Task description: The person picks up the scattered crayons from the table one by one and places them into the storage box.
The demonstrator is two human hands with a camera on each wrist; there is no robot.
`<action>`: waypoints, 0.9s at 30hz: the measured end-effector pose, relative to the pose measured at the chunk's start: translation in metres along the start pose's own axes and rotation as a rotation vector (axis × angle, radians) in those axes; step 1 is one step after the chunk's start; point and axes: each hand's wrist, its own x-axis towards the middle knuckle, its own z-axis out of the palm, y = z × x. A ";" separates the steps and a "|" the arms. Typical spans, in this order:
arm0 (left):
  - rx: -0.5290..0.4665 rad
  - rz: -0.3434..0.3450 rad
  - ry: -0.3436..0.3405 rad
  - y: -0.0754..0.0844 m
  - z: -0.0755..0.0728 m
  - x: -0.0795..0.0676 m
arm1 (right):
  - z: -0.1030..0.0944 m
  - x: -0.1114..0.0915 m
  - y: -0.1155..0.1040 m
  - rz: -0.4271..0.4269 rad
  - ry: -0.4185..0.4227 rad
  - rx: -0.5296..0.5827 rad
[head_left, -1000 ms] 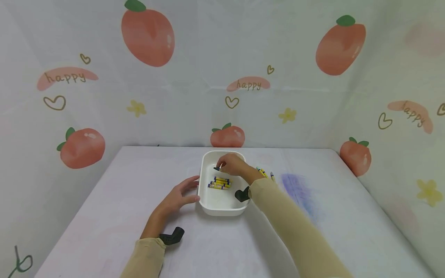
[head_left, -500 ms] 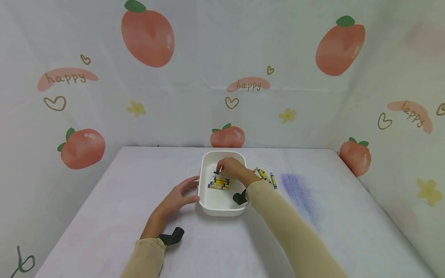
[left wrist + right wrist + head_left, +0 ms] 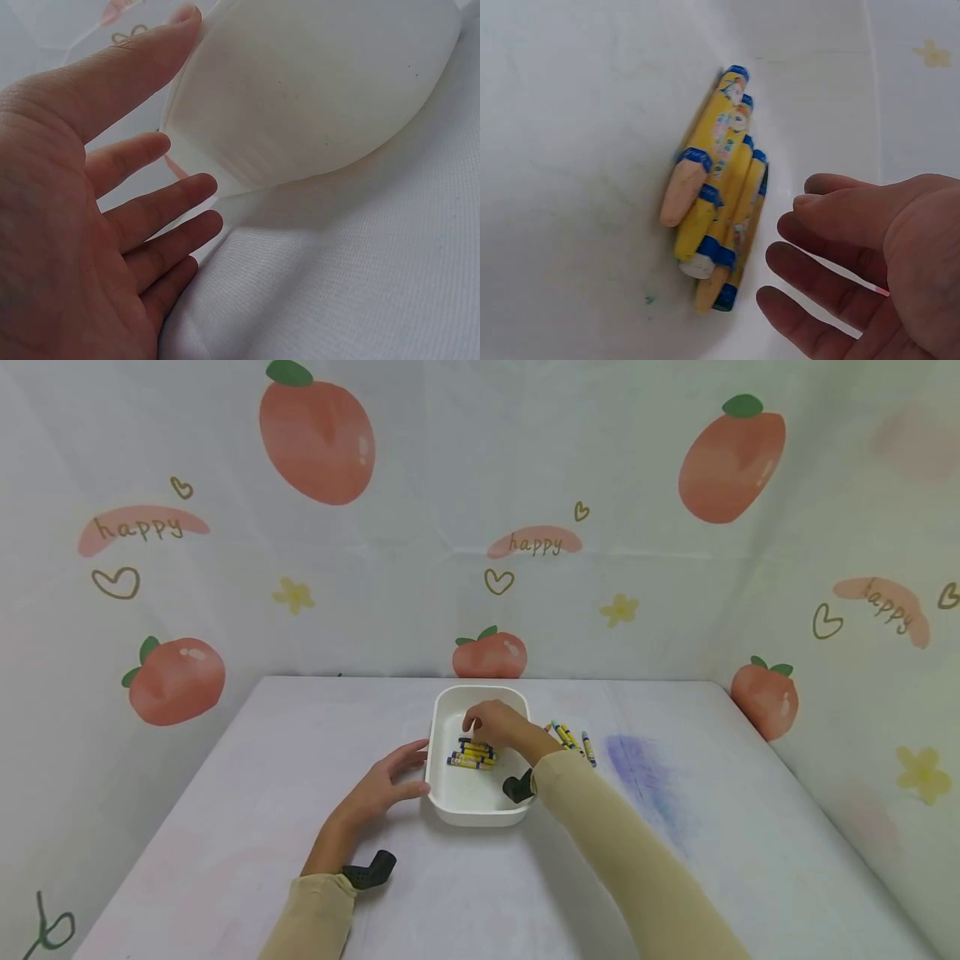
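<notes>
A white plastic tray [image 3: 480, 806] holds a small pile of crayons [image 3: 718, 172] in yellow wrappers with blue bands. The crayons lie side by side, some resting on others. My right hand [image 3: 501, 724] is inside the tray, just beyond the pile. In the right wrist view its fingers [image 3: 810, 281] are loosely bent, apart from the crayons and holding nothing. At the tray's left side is my left hand [image 3: 384, 782], thumb and fingers spread. From the left wrist view, its fingertips [image 3: 201, 184] are close to the tray wall [image 3: 315, 97]; contact is hard to tell.
Several more crayons [image 3: 588, 749] lie on the table right of the tray, partly behind the right forearm. A purple-blue smudge [image 3: 645, 777] marks the white tabletop farther right. A printed cloth wall [image 3: 420, 602] stands behind and beside the table.
My right hand lowered a dark-tipped crayon toward the pile and let it go; it now lies with the others. The right forearm shifted slightly left. The left hand stayed put.
</notes>
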 end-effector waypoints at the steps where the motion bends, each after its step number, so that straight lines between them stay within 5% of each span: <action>1: 0.001 0.000 0.001 0.000 0.000 0.000 | -0.002 -0.001 0.000 -0.018 0.009 -0.004; 14: -0.001 -0.017 0.010 0.000 0.000 0.000 | -0.030 -0.021 0.007 -0.132 0.095 0.124; 27: 0.022 -0.017 0.015 0.006 0.002 -0.003 | -0.043 -0.052 0.036 -0.058 0.232 0.144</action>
